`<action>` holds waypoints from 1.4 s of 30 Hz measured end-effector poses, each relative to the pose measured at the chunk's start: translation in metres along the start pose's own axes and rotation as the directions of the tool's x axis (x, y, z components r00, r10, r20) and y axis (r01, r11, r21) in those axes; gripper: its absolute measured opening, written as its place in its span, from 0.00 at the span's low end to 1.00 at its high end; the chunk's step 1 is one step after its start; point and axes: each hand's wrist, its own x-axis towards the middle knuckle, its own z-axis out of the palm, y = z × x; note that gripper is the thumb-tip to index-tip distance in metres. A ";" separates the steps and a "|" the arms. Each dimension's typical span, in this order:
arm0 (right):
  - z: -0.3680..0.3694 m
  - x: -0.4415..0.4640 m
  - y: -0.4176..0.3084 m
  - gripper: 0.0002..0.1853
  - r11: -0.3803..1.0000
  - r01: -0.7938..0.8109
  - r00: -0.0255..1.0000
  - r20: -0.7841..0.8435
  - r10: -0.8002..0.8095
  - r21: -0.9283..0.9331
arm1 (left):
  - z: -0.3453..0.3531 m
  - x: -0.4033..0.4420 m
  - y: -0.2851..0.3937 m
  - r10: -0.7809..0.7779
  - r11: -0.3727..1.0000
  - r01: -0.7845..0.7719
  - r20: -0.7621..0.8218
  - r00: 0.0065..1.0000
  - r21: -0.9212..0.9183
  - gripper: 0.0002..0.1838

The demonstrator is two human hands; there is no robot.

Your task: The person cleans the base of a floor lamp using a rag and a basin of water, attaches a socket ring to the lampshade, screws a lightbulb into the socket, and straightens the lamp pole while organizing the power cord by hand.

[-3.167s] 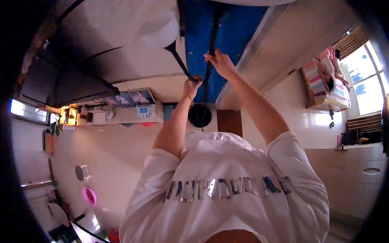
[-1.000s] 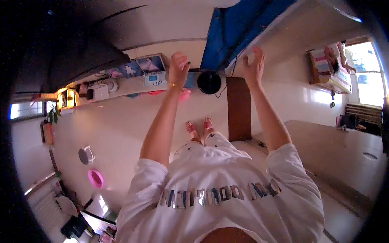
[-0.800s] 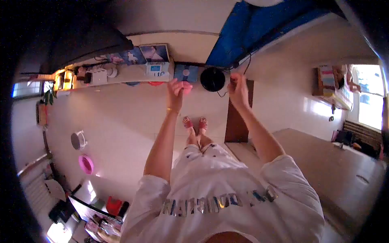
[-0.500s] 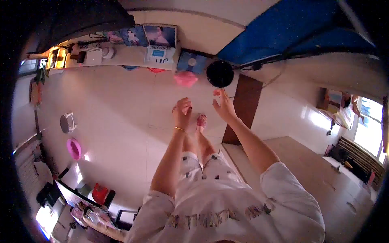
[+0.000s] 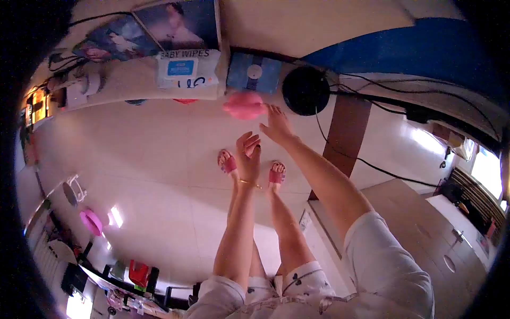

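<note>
My right hand [image 5: 277, 126] reaches forward with its fingers stretched out and holds nothing I can see. Its fingertips are at the right edge of a pink, rounded object with a wavy outline [image 5: 244, 105]; I cannot tell whether they touch it. Lower and to the left, my left hand [image 5: 248, 152] is raised with loosely bent fingers apart and no object in it. A bracelet circles that wrist. Just right of the pink object is a round black item [image 5: 306, 91], and behind it stands a blue box [image 5: 254, 73] with a pale disc on its front.
A packet of baby wipes [image 5: 187, 70] sits on the white ledge [image 5: 133, 97] beside framed pictures. Black cables [image 5: 404, 91] run along the right wall, one trailing from the black item. A brown strip [image 5: 348, 130] crosses the floor. A pink ring-shaped object [image 5: 91, 221] lies far left.
My view has moved closer to the ledge and both slippered feet now show. My right hand has moved from below the black item to the pink object's edge. My left hand remains raised.
</note>
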 end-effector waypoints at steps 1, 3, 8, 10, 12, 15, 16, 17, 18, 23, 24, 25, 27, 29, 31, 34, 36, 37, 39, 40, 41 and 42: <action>0.011 0.013 0.003 0.37 1.000 0.025 1.000 -0.005 -0.025 -0.007 | 0.000 0.005 -0.007 -0.001 1.000 0.001 0.000 1.000 -0.017 0.23; 0.037 0.036 0.009 0.36 0.997 0.067 0.998 -0.003 -0.067 -0.045 | 0.000 0.010 -0.015 0.001 0.999 0.000 0.007 1.000 -0.055 0.23; 0.065 0.068 0.003 0.33 0.977 0.058 0.978 0.209 -0.015 -0.205 | -0.005 0.013 -0.023 -0.014 0.997 0.018 0.055 0.998 -0.078 0.25; 0.069 0.078 0.001 0.31 0.986 0.042 0.972 0.235 -0.003 -0.159 | -0.006 0.015 -0.032 -0.023 0.997 0.029 0.075 0.997 -0.069 0.26; 0.077 0.088 0.006 0.27 0.987 0.061 0.972 0.236 -0.024 -0.149 | -0.004 0.017 -0.038 -0.032 0.998 0.037 0.089 0.995 -0.047 0.25; 0.091 0.101 0.013 0.22 0.983 0.115 0.972 0.220 -0.082 -0.140 | 0.010 0.025 -0.036 -0.002 0.997 0.012 0.133 0.991 -0.076 0.25; 0.091 0.104 0.014 0.21 0.986 0.113 0.969 0.232 -0.083 -0.119 | 0.013 0.028 -0.031 0.006 0.999 -0.001 0.098 0.995 -0.049 0.24; 0.090 0.104 0.015 0.19 0.989 0.109 0.966 0.244 -0.082 -0.099 | 0.016 0.029 -0.026 0.013 1.000 -0.011 0.065 0.998 -0.023 0.23; 0.092 0.104 0.015 0.19 0.987 0.110 0.964 0.256 -0.078 -0.113 | 0.018 0.029 -0.024 0.020 1.000 -0.021 0.031 0.999 0.004 0.22; 0.087 0.092 0.019 0.20 0.998 0.021 0.979 0.201 -0.031 0.053 | 0.020 0.031 -0.026 0.037 0.999 -0.038 -0.075 0.997 -0.017 0.22; 0.084 0.087 0.019 0.20 0.997 -0.001 0.983 0.181 -0.014 0.082 | 0.021 0.031 -0.025 0.048 0.999 -0.049 -0.068 0.996 -0.006 0.21; 0.074 0.080 0.017 0.21 0.998 -0.023 0.985 0.170 0.014 0.053 | 0.021 0.030 -0.023 0.057 0.998 -0.057 -0.061 0.997 0.005 0.21; 0.049 0.073 0.010 0.21 0.994 -0.102 0.971 0.219 0.092 0.032 | 0.023 0.027 -0.021 0.048 0.999 -0.047 -0.055 0.997 0.015 0.21; 0.019 0.071 0.004 0.22 0.977 -0.211 0.925 0.331 0.188 0.035 | 0.028 0.025 -0.020 0.029 0.999 -0.028 -0.040 0.999 0.032 0.21; 0.031 0.050 0.022 0.14 0.971 -0.052 0.999 0.002 0.053 0.232 | 0.033 0.023 -0.020 0.001 0.998 0.000 -0.016 1.000 0.063 0.20; 0.024 0.038 0.038 0.11 0.928 -0.138 0.983 -0.068 0.171 0.347 | 0.037 0.020 -0.027 0.034 0.997 -0.037 0.037 0.999 0.074 0.21; 0.004 0.037 0.044 0.11 0.872 -0.320 0.943 0.041 0.329 0.371 | 0.036 0.019 -0.029 0.033 0.998 -0.037 0.075 0.997 0.059 0.21; -0.006 0.037 0.044 0.12 0.832 -0.407 0.911 0.098 0.402 0.377 | 0.035 0.019 -0.028 0.032 0.998 -0.037 0.094 0.995 0.054 0.21; -0.020 0.040 0.050 0.13 0.752 -0.521 0.851 0.180 0.493 0.404 | 0.038 0.020 -0.028 0.018 0.999 -0.022 0.079 0.997 0.041 0.20; -0.027 0.045 0.056 0.14 0.717 -0.549 0.832 0.205 0.515 0.430 | 0.040 0.020 -0.028 0.011 0.999 -0.013 0.072 0.997 0.033 0.20; -0.029 0.052 0.068 0.15 0.687 -0.565 0.816 0.187 0.547 0.456 | 0.042 0.020 -0.027 0.015 0.999 -0.018 0.082 0.997 0.043 0.20; -0.031 0.060 0.079 0.16 0.657 -0.578 0.798 0.169 0.578 0.483 | 0.043 0.020 -0.027 0.018 0.998 -0.022 0.090 0.996 0.052 0.19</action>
